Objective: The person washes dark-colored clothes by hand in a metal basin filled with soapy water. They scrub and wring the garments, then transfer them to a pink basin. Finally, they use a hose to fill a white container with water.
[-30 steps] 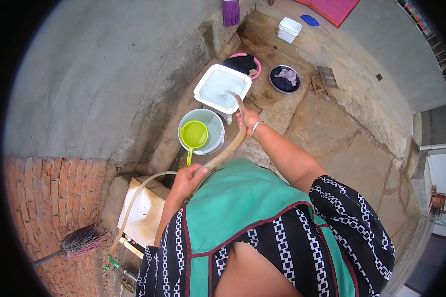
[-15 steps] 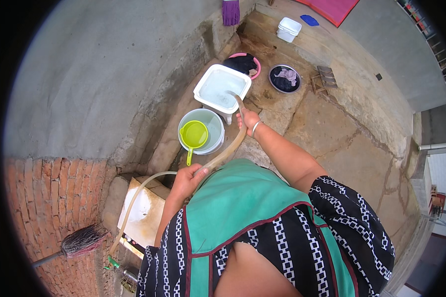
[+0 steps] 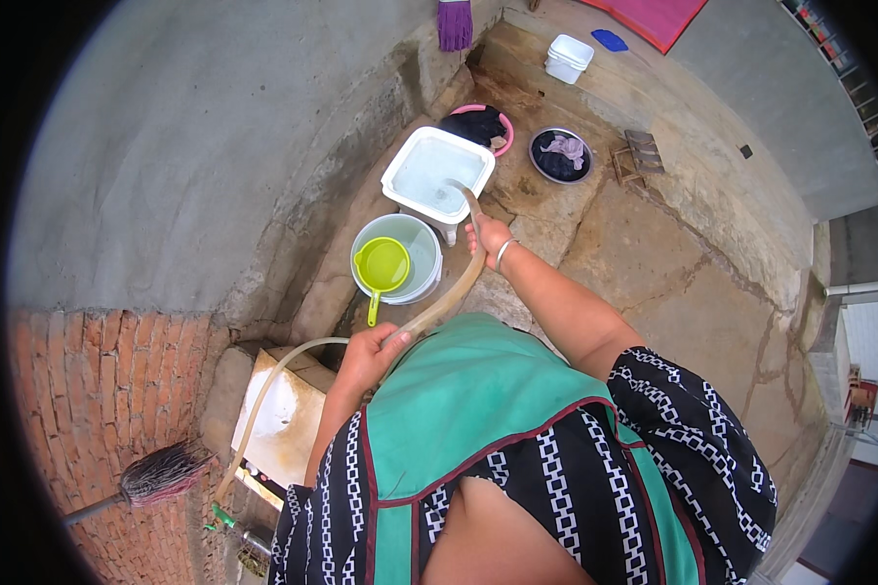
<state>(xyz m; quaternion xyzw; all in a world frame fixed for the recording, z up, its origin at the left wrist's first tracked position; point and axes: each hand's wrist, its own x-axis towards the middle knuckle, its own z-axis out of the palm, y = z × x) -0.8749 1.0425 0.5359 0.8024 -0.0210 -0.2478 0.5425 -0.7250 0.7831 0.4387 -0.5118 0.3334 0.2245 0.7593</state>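
My right hand (image 3: 489, 241) is wrapped round a pale hose (image 3: 449, 300) close to its end. The hose's mouth bends over the near right side of a white square tub (image 3: 392, 187), and water runs from it into the water there. Lower down, my left hand (image 3: 366, 356) grips the same hose beside my green apron. Just beyond my left hand stands a round bucket (image 3: 433, 283) with water in it. A lime green dipper (image 3: 381, 264) sits in the bucket's mouth, its handle sticking out over the near rim.
Behind the tub are a pink basin (image 3: 506, 136) of dark cloth and a metal basin (image 3: 562, 179) with dark and lilac cloth. A small wooden stool (image 3: 642, 153) stands to their right, a lidded white bucket (image 3: 568, 58) farther back. A mop (image 3: 161, 476) leans at lower left, near a green tap (image 3: 222, 517).
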